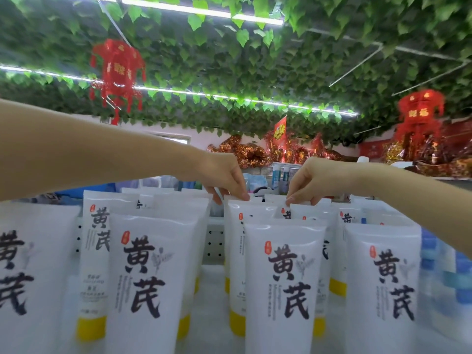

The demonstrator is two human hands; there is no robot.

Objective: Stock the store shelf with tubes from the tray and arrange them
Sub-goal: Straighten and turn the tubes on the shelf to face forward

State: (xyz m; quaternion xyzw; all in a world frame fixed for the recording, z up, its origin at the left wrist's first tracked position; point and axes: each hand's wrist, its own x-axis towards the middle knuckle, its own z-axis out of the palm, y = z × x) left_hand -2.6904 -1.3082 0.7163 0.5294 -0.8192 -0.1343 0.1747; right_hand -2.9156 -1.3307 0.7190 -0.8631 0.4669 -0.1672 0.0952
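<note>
Head view: my left hand (223,178) pinches 1 rear tube (233,227), my right hand (310,181) another, and uneven tugging could topple the crowded front tubes (283,277).

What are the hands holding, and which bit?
The left hand pinches the flat top edge of one white plastic tube with black lettering; the right hand pinches the top edge of the neighbouring tube.

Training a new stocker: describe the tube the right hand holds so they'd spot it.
In the front row, find the third tube from left. Behind it stands the held tube, the only one whose top seam the right hand pinches.
</note>
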